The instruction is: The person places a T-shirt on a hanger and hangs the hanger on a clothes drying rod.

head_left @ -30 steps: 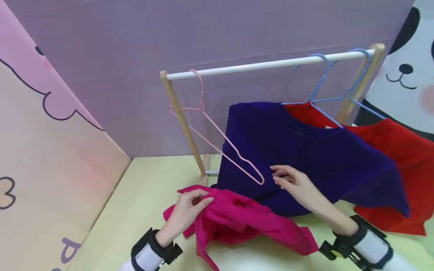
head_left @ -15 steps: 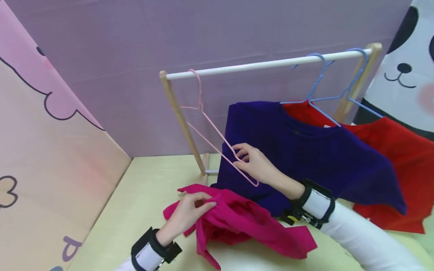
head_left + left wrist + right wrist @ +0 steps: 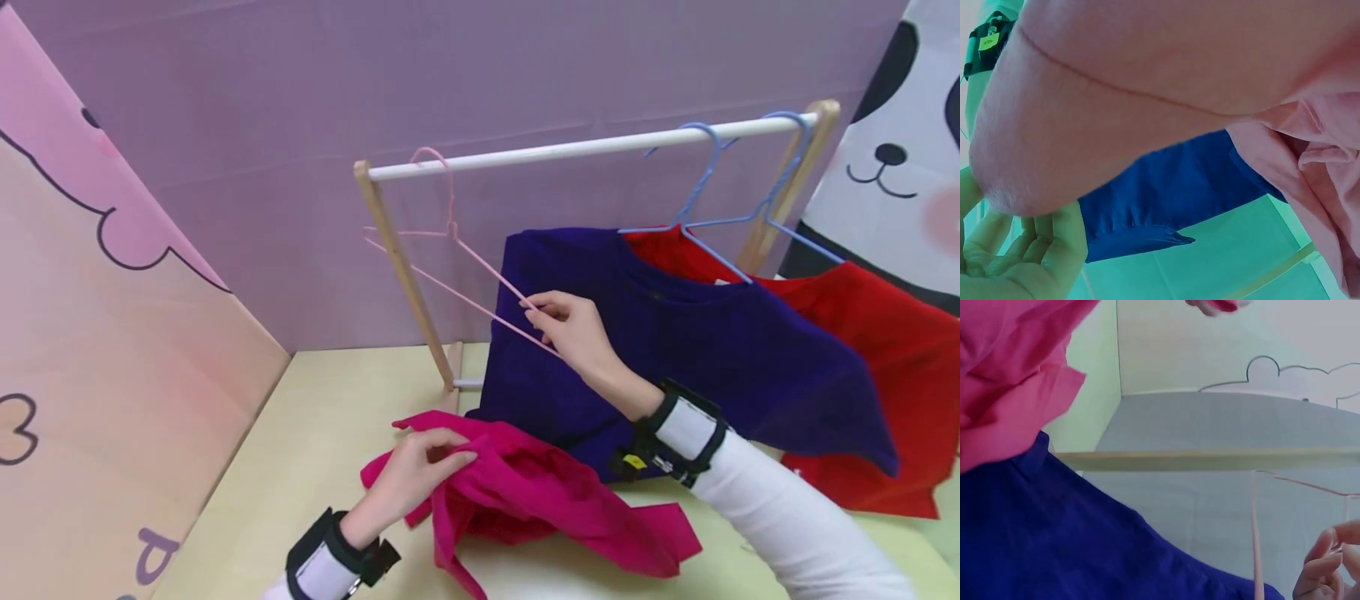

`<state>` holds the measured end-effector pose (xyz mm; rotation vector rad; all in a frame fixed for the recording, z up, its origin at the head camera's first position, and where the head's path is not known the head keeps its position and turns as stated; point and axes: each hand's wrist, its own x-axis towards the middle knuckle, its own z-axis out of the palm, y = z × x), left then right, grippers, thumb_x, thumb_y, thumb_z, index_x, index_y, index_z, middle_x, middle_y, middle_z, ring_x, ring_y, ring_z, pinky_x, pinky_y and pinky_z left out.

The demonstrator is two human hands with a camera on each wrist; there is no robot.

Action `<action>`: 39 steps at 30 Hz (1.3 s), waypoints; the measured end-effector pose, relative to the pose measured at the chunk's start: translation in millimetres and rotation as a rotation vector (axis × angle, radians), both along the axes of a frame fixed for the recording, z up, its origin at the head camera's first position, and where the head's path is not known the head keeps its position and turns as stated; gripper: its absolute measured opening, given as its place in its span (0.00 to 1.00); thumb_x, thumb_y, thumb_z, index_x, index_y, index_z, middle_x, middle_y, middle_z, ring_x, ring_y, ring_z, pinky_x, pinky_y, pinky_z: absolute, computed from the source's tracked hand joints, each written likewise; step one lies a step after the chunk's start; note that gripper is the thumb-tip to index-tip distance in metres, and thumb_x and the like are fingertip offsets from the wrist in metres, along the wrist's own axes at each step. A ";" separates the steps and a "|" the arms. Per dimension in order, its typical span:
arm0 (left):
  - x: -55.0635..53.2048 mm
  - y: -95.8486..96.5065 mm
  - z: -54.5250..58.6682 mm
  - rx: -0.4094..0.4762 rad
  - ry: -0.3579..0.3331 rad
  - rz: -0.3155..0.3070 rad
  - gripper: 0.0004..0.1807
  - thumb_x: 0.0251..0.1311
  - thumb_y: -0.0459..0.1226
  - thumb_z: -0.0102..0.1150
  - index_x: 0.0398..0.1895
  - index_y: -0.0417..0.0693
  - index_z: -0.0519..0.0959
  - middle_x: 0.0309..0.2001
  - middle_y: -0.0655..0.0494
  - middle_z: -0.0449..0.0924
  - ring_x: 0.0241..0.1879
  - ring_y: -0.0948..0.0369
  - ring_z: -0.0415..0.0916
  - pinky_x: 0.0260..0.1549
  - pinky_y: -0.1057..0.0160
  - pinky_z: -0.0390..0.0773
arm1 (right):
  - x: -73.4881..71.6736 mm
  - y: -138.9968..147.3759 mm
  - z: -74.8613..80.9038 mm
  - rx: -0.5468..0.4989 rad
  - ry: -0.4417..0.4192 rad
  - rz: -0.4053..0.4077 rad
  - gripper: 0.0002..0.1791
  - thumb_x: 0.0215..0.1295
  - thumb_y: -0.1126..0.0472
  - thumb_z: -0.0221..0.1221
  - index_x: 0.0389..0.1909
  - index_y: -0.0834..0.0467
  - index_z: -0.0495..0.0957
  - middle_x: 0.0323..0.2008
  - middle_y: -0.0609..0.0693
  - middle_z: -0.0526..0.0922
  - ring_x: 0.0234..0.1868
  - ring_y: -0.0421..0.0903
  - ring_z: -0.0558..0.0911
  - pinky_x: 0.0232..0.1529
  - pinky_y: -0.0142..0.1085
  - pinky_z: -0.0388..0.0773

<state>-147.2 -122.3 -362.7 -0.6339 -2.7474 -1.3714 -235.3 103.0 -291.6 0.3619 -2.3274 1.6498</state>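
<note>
In the head view my left hand pinches a bunched magenta garment by its upper left part, thumb against fingers. The left wrist view shows the fabric stretched large above those fingers. My right hand pinches the sloping arm of a pink wire hanger, close to its right end, which the hand hides. The hanger's hook curves over the white rail near the left post. In the right wrist view the fingertips of my right hand meet at the lower right, beside the hanger's long bar.
A dark blue shirt and a red shirt hang from blue hangers on the rail's right half, close behind my right hand. The rack's wooden left post stands on the pale yellow table.
My right hand has come leftward and up from in front of the blue shirt and taken hold of the pink hanger, whose right end is now raised. The left hand stays on the magenta garment.
</note>
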 end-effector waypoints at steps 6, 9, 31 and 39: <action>-2.0 -4.0 -0.4 0.050 0.025 -0.014 0.06 0.54 0.35 0.62 0.34 0.46 0.82 0.31 0.56 0.80 0.27 0.68 0.69 0.27 0.71 0.72 | 1.6 19.3 8.4 -0.064 0.079 -0.036 0.09 0.58 0.67 0.58 0.37 0.68 0.80 0.20 0.38 0.78 0.15 0.36 0.71 0.18 0.27 0.71; -3.1 -6.3 0.8 0.074 0.033 -0.012 0.06 0.54 0.35 0.62 0.34 0.45 0.83 0.31 0.55 0.80 0.26 0.69 0.70 0.27 0.71 0.73 | 7.1 33.2 13.4 -0.052 0.105 -0.040 0.09 0.57 0.68 0.58 0.36 0.69 0.80 0.18 0.33 0.76 0.12 0.34 0.68 0.15 0.26 0.67; -12.7 -16.5 4.1 0.108 0.036 0.087 0.08 0.54 0.33 0.61 0.37 0.41 0.83 0.37 0.50 0.82 0.31 0.64 0.74 0.30 0.71 0.74 | 77.0 162.4 -15.2 0.080 0.062 -0.109 0.08 0.60 0.67 0.58 0.37 0.56 0.82 0.13 0.42 0.71 0.13 0.41 0.67 0.17 0.33 0.62; -13.8 -18.6 2.0 0.133 0.050 0.116 0.08 0.52 0.31 0.62 0.36 0.42 0.83 0.36 0.52 0.82 0.35 0.62 0.76 0.34 0.71 0.75 | 98.9 205.5 -34.8 0.174 -0.061 -0.108 0.07 0.59 0.68 0.58 0.35 0.55 0.82 0.13 0.45 0.69 0.13 0.44 0.67 0.17 0.36 0.60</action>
